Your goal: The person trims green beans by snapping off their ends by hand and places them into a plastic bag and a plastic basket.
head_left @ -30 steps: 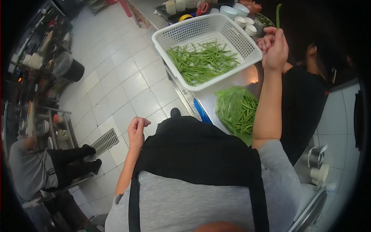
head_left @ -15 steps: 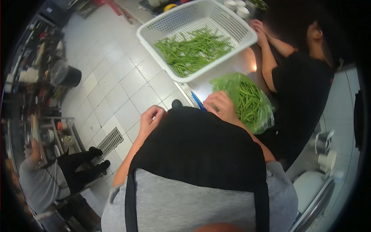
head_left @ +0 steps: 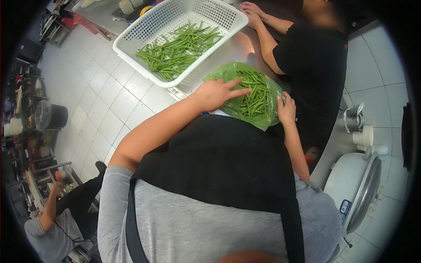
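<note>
A green plastic bag [head_left: 228, 69] lies open on the steel counter, with many green beans [head_left: 255, 94] in it. My left hand [head_left: 219, 93] reaches over the bag's left side, fingers spread toward the beans, and nothing shows in it. At the bag's right edge is my right hand [head_left: 286, 107], its fingers a little apart beside the plastic; whether it grips the rim cannot be made out. Beyond the bag a white perforated basket [head_left: 151, 75] holds a loose layer of green beans [head_left: 175, 51].
A co-worker in black [head_left: 309, 65] leans on the steel counter [head_left: 245, 48] at the upper right, hands together by the basket. Another person [head_left: 61, 228] is at the lower left. A large white pot [head_left: 346, 175], stacked cups [head_left: 363, 136] and a dark bucket [head_left: 57, 116] also show.
The single bean seen in my right hand a second ago is gone from it. Both hands have come to the bag, the left from far off. The view has turned, shifting basket and bag leftward.
</note>
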A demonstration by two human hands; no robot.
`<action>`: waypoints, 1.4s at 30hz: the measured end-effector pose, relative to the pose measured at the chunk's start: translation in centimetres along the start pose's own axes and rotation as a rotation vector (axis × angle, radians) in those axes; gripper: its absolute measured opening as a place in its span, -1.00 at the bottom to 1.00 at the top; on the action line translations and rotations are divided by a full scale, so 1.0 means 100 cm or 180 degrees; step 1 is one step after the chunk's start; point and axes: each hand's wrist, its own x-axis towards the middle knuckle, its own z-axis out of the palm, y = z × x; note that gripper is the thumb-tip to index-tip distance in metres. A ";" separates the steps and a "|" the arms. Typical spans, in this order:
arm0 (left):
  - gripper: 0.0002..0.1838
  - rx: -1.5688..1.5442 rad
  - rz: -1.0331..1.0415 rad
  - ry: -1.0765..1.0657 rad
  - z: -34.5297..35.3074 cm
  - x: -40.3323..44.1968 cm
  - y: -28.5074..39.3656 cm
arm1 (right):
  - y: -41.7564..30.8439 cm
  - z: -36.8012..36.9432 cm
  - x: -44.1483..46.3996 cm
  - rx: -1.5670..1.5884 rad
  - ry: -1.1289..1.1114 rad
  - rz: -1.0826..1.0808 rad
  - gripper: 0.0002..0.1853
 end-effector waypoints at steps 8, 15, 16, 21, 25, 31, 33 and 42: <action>-0.80 -0.0241 -0.0534 0.0314 0.016 -0.024 -0.030 | -0.051 0.071 -0.035 0.0632 0.0863 -0.0687 -0.63; -0.83 -0.0553 -0.1167 0.0505 0.033 -0.056 -0.035 | -0.084 0.088 0.072 0.0682 -0.0489 -0.1686 -0.62; -0.82 -0.0421 -0.1013 0.0628 0.032 -0.059 -0.032 | -0.088 0.069 0.075 0.0364 -0.0640 -0.1747 -0.61; -0.79 -0.0537 -0.0908 0.0854 0.031 -0.068 -0.025 | -0.147 0.010 0.056 0.0407 -0.0651 -0.2030 -0.67; -0.80 -0.0693 -0.0700 0.1169 0.034 -0.066 -0.021 | -0.203 0.031 0.029 0.0853 -0.1744 -0.2778 -0.72; -0.66 -0.0940 -0.0439 0.0963 0.024 -0.071 -0.012 | -0.214 0.105 0.053 -0.0228 -0.0971 -0.2930 -0.54; -0.60 -0.0908 -0.0603 0.0869 0.023 -0.074 -0.011 | -0.201 0.122 0.056 -0.0741 -0.0360 -0.3228 -0.46; -0.60 -0.1147 -0.1071 0.0769 0.036 -0.114 -0.018 | -0.206 0.118 0.064 -0.0688 -0.0820 -0.2927 -0.43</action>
